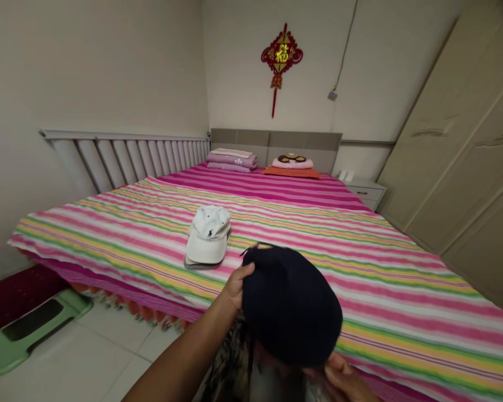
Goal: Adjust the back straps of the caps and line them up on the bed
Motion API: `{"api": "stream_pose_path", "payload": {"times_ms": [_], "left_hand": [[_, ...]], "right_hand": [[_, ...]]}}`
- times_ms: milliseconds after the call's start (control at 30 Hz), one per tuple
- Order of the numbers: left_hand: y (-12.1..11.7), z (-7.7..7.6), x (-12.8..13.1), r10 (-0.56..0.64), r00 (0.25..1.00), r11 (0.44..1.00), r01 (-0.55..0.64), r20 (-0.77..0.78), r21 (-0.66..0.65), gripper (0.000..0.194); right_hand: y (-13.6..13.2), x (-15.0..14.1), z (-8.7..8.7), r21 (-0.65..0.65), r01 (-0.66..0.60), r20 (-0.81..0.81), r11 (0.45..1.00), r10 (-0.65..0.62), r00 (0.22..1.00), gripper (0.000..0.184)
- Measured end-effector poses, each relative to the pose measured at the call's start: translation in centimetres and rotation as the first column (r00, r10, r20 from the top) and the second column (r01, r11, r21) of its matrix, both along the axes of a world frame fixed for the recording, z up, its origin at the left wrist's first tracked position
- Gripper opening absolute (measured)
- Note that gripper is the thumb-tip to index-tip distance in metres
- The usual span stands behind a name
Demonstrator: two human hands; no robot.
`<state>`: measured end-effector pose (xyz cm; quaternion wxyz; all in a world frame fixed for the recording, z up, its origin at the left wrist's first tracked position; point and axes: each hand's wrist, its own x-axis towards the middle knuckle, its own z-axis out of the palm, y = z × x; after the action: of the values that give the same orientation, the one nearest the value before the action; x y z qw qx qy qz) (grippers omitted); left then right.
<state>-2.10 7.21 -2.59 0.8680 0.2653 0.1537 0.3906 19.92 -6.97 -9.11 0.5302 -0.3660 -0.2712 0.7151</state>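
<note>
Between my hands, close in front of me, is a dark navy, beret-like hat [291, 304], its broad rounded side showing and a small strap or ribbon end sticking out at its upper left. My left hand [238, 285] grips its left edge, thumb on top and the other fingers mostly hidden. At the lower right edge, my right hand [343, 377] pinches the rim, slightly blurred. A white baseball cap [209, 234] with a small dark logo lies on the bed left of the hat, atop at least one other cap whose greyish brim peeks out below.
The bed [121, 223] has a striped cover. Folded bedding [232, 162] and a pink pillow [293, 162] lie near the headboard [243, 137]. A green stool [37, 329] stands at the lower left, a nightstand [369, 192] and wardrobe [456, 162] at the right.
</note>
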Motion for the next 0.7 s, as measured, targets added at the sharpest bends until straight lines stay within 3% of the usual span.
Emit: {"api": "stream_pose_path", "payload": {"times_ms": [100, 200, 333, 400, 533, 600, 700], "left_hand": [[-2.1, 0.3, 0.5, -0.001, 0.998, 0.992, 0.010, -0.069, 0.129, 0.031], [-4.0, 0.9, 1.7, 0.002, 0.987, 0.969, 0.038, -0.160, 0.244, 0.037], [-5.4, 1.7, 2.5, -0.066, 0.970, 0.946, 0.136, -0.236, 0.293, 0.039], [-5.5, 2.0, 2.2, -0.114, 0.972, 0.938, 0.174, -0.205, 0.299, 0.040], [-5.5, 2.3, 1.5, -0.238, 0.968, 0.937, 0.249, -0.076, 0.246, 0.039], [-5.5, 2.6, 1.5, -0.236, 0.970, 0.942, 0.242, -0.056, 0.230, 0.034], [-5.7, 2.9, 1.9, -0.178, 0.968, 0.950, 0.216, -0.178, 0.224, 0.027]], "right_hand": [[-0.3, 1.1, 2.1, 0.090, -0.166, 0.013, 0.982, 0.166, 0.986, 0.047], [0.3, 0.3, 5.4, 0.163, -0.287, 0.076, 0.944, 0.278, 0.958, 0.053], [1.2, -2.4, 8.6, 0.168, -0.187, 0.179, 0.968, 0.157, 0.971, 0.036], [1.4, -3.1, 9.2, 0.151, -0.098, 0.175, 0.984, 0.071, 0.982, 0.024], [1.3, -3.2, 9.7, 0.169, 0.000, 0.138, 0.986, -0.024, 0.990, 0.024], [1.1, -3.0, 9.8, 0.163, -0.009, 0.150, 0.987, -0.015, 0.989, 0.025], [1.0, -2.9, 9.9, 0.177, -0.035, 0.211, 0.984, -0.003, 0.977, 0.026]]}}
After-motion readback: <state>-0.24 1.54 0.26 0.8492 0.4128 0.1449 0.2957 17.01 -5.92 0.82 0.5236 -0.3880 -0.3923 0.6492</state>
